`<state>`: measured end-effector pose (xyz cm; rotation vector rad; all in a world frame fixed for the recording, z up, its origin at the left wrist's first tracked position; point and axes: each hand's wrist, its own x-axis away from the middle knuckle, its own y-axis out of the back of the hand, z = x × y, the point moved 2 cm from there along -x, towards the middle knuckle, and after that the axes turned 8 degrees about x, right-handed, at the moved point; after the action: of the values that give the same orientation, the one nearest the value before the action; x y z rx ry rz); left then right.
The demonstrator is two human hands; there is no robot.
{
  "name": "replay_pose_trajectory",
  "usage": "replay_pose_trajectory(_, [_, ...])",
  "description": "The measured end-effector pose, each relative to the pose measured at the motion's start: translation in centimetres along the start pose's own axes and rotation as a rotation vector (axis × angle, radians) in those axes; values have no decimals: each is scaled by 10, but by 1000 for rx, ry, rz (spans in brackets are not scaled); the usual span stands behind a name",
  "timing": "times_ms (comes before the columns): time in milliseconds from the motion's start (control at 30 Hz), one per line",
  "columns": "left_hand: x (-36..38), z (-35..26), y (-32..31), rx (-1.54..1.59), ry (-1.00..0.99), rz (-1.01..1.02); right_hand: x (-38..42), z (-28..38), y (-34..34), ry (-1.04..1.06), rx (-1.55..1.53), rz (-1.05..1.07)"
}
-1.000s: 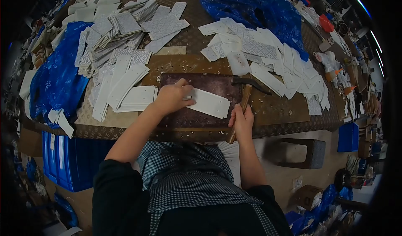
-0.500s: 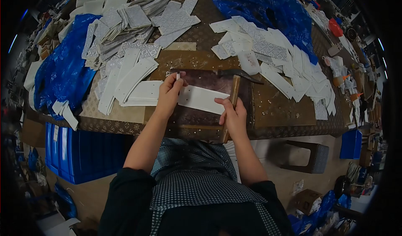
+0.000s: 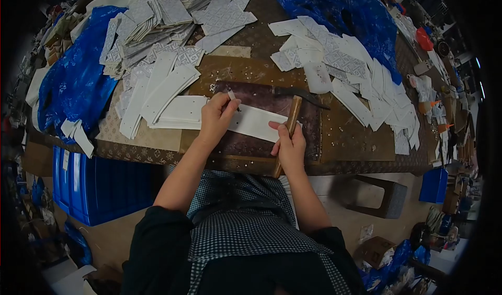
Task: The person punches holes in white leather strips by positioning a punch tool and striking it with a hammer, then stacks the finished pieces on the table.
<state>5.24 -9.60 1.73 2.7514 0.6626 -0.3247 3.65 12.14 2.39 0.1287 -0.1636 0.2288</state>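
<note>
My left hand (image 3: 217, 116) is closed on a small punch-like metal tool (image 3: 231, 94), its pale top tilted and a dark tip showing just over the white strip (image 3: 257, 123). The strip lies flat on a dark reddish pad (image 3: 246, 144) and has a few small dark marks or holes near my left fingers. My right hand (image 3: 291, 146) is wrapped round the wooden handle of a hammer (image 3: 294, 112). Its dark curved head points away from me. Fingertips of that hand touch the strip's right end. Beside my left hand lies a stack of white strips (image 3: 178, 112).
Patterned strips (image 3: 167, 12) pile up at the back left, and white and patterned pieces (image 3: 340, 59) at the right. Blue plastic sheets (image 3: 78, 80) lie on both sides. Small white bits dot the brown board (image 3: 355, 138). A blue bin (image 3: 99, 185) stands below, left.
My left hand has shifted slightly right and lower, and the small tool has tipped from near upright to slanted over the strip. My right hand keeps its hold on the hammer.
</note>
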Motion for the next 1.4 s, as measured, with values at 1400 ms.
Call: replay_pose_trajectory(1400, [0,3,-8,-141,-269,117,1,142,5,684,811,174])
